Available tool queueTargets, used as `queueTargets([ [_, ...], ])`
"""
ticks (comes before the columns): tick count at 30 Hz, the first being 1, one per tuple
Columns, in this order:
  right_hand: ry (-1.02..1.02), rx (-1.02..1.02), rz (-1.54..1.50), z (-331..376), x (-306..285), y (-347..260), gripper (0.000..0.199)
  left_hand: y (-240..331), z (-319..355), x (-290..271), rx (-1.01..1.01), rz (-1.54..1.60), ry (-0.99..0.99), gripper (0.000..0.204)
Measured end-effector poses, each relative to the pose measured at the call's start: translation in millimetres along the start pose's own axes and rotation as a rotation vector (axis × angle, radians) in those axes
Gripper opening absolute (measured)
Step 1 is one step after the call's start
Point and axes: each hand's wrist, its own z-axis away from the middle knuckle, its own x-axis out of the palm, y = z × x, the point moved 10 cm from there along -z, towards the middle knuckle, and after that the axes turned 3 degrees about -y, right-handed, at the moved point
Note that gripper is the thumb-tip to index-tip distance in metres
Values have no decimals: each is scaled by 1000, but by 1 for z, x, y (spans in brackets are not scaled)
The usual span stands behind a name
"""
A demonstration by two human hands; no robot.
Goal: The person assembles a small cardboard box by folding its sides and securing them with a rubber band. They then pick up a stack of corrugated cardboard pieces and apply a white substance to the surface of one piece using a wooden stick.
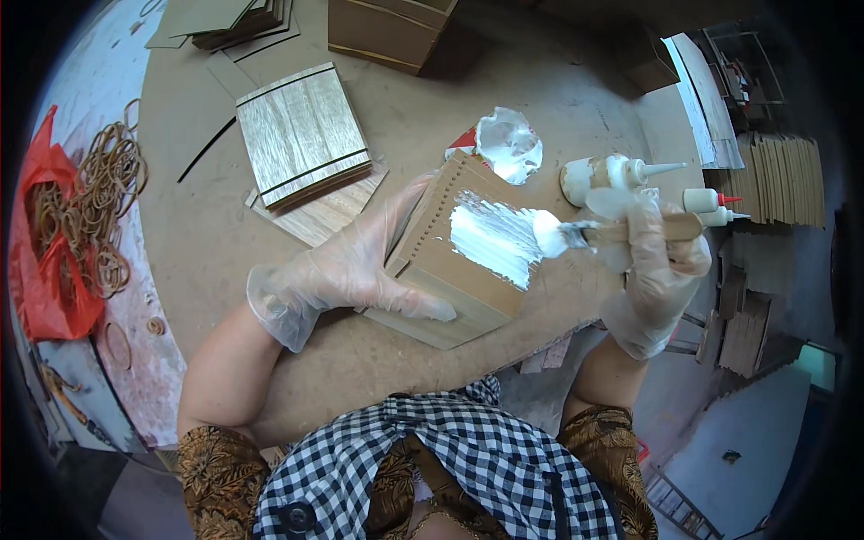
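Note:
My left hand (355, 261), in a clear plastic glove, grips a brown box (481, 292) by its left side, thumb along the near face. The box stands tilted on the table. White glue (495, 236) lies in streaks over its upper face, beside a row of small dark notches. In my gloved right hand (661, 261) is a brush (605, 234) with a wooden handle. Its white-loaded bristles touch the right end of the glue patch. Just behind the box sits a crumpled container (510, 144) coated inside with white glue.
Wood-grain panels (301, 130) are stacked at the left, near thin boards (220, 18). Glue bottles (607, 175) stand right of the container. Another brown box (387, 31) is at the back. Rubber bands (108, 207) lie on a red bag (54, 297) at far left. Cardboard stacks (778, 180) stand far right.

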Motion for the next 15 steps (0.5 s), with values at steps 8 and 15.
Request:
queueTargets([
  [8, 206, 19, -262, 10, 1, -9, 17, 0, 0, 0, -25, 63, 8, 126],
  [15, 194, 73, -144, 19, 10, 4, 19, -1, -2, 2, -12, 69, -7, 125],
])
